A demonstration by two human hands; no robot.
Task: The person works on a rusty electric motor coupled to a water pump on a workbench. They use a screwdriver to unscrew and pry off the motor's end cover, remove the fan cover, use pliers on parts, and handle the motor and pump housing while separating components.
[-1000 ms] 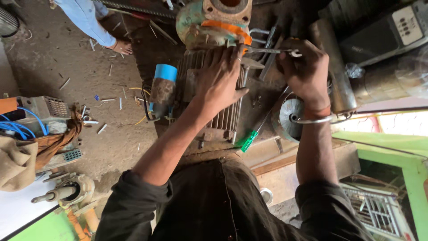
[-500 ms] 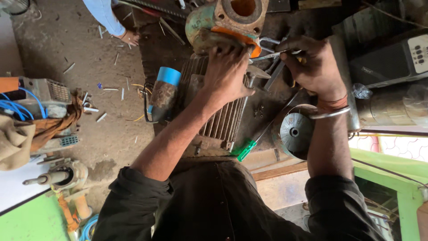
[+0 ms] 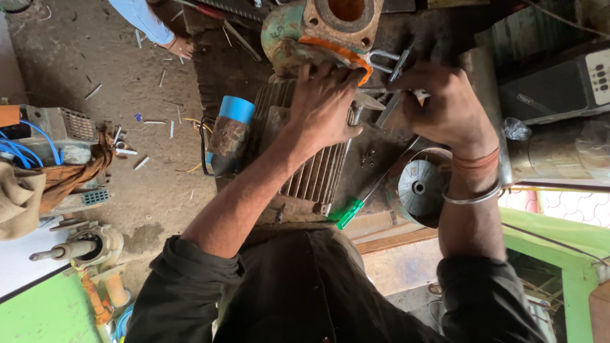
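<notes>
- Head view: the left hand (image 3: 327,105) lies flat with fingers spread on the far end of a ribbed electric motor (image 3: 311,162), its fingertips touching the orange gasket (image 3: 343,54) where the motor meets the rusty green pump housing (image 3: 318,25); it presses down and clamps nothing.
- The right hand (image 3: 445,105) is closed around a metal spanner (image 3: 391,82), which runs slantwise just right of the pump housing, its far end near the orange gasket.
- A metal bangle (image 3: 473,198) and an orange thread band (image 3: 476,164) sit on the right wrist.
- The motor lies on a dark, greasy worktop (image 3: 219,63), its ribs running from near to far, with the pump housing at its far end.
- A green-handled screwdriver (image 3: 356,206) lies on the worktop just right of the motor's near end, its shaft pointing far and right.
- A round metal impeller disc (image 3: 419,187) sits near the right forearm, beside the screwdriver.
- A cylinder with a blue cap (image 3: 232,130) stands just left of the motor.
- On the dusty floor (image 3: 101,57) to the left lie small scraps, a cloth (image 3: 22,200) and blue wires (image 3: 22,146).
- Another person's bare foot (image 3: 181,46) shows at the far left edge of the worktop.
- A grey device with buttons (image 3: 559,89) sits at the far right.
</notes>
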